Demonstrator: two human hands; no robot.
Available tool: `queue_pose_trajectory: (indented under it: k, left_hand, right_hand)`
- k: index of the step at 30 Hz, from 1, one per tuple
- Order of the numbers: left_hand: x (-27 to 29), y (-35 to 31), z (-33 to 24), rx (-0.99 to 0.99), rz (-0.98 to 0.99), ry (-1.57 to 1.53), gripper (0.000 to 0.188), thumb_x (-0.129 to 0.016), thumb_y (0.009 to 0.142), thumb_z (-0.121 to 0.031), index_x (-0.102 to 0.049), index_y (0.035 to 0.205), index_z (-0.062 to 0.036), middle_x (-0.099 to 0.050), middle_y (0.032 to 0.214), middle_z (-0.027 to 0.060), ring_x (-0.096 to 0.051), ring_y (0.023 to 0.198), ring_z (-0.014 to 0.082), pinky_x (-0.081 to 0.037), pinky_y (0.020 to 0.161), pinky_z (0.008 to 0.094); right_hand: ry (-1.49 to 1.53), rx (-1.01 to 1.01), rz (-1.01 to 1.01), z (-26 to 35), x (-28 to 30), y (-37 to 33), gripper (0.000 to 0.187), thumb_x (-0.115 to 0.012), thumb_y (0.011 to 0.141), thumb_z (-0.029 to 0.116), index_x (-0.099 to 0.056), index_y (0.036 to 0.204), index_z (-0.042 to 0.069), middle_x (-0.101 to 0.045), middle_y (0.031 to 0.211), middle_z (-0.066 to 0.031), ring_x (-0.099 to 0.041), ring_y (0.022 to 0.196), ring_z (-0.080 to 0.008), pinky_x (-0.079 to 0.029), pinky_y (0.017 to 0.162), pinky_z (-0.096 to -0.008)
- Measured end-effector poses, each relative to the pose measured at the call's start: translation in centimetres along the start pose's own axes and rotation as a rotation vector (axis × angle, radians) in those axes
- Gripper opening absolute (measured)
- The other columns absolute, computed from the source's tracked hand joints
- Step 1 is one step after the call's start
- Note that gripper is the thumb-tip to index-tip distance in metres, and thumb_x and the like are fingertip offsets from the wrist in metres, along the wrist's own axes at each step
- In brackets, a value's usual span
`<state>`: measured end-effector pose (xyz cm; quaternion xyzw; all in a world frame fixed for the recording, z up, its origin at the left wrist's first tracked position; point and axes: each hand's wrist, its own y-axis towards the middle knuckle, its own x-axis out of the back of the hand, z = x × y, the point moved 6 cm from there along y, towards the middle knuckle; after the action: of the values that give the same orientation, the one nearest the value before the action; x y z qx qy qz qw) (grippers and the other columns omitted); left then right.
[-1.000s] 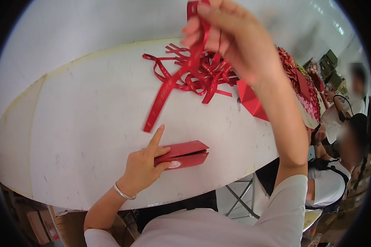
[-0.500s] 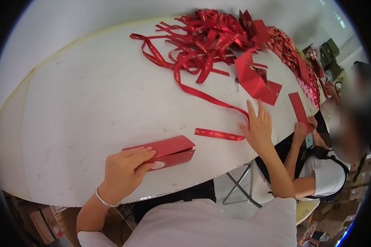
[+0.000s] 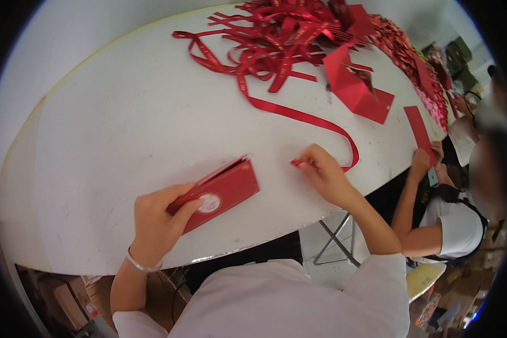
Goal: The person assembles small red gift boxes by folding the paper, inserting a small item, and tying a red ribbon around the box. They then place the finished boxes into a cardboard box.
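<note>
My left hand (image 3: 162,217) grips the near-left end of a folded red card box (image 3: 231,188), thumb on its front beside a round white emblem (image 3: 209,203). The box is tilted up, and a dark gap runs along its upper edge. To the right, my right hand (image 3: 324,176) pinches the end of a red ribbon (image 3: 298,119) printed in gold. A short tip pokes out left of the fingers. From that hand the ribbon loops right and back across the white table to a tangled heap of red ribbons (image 3: 287,42).
An opened red folded card (image 3: 355,84) lies beyond my right hand. At the right a co-worker's hands (image 3: 425,160) hold a red strip of card (image 3: 417,129). Piles of red and pink pieces (image 3: 397,48) line the far right edge. A folding stool (image 3: 337,242) stands below the table.
My right hand has come down and left, closing on the ribbon's end. My left hand has tipped the box up, turning its emblem side into view.
</note>
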<state>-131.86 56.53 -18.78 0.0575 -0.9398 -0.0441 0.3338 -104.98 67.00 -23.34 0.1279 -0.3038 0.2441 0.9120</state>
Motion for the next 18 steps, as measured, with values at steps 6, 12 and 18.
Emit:
queue_pose_trajectory:
  k: [6,12,18]
  left_hand:
    - [-1.0,1.3,-0.5,-0.141,-0.093,0.037,0.022,-0.073,0.074,-0.014,-0.068,0.093,-0.0033,-0.067,0.073,0.0119,-0.062,0.055,0.0201,-0.047,0.051,0.0264]
    - [0.7,1.1,-0.6,-0.157,-0.004,0.044,0.024,-0.073,0.073,-0.016,-0.069,0.093,-0.0033,-0.067,0.077,0.0131,-0.063,0.06,0.0237,-0.048,0.054,0.0275]
    - [1.6,0.7,-1.1,-0.207,-0.04,0.127,0.025,-0.074,0.072,-0.02,-0.069,0.091,-0.0034,-0.066,0.075,0.0139,-0.063,0.06,0.0254,-0.048,0.057,0.0296]
  right_hand:
    - [0.976,0.519,-0.18,14.0,3.8,-5.7,0.037,-0.062,0.088,0.017,-0.035,0.105,-0.001,-0.055,0.053,-0.0107,-0.055,0.043,-0.0206,-0.043,0.041,-0.0312]
    - [0.892,0.277,-0.523,13.0,12.8,-2.3,0.031,-0.048,0.096,0.025,-0.051,0.103,-0.005,-0.047,0.063,0.0001,-0.04,0.046,-0.0054,-0.029,0.042,-0.0202]
    - [0.461,0.404,-0.551,22.1,30.8,-2.3,0.032,-0.046,0.096,0.023,-0.048,0.112,-0.005,-0.036,0.064,0.0027,-0.029,0.051,-0.006,-0.026,0.047,-0.0219]
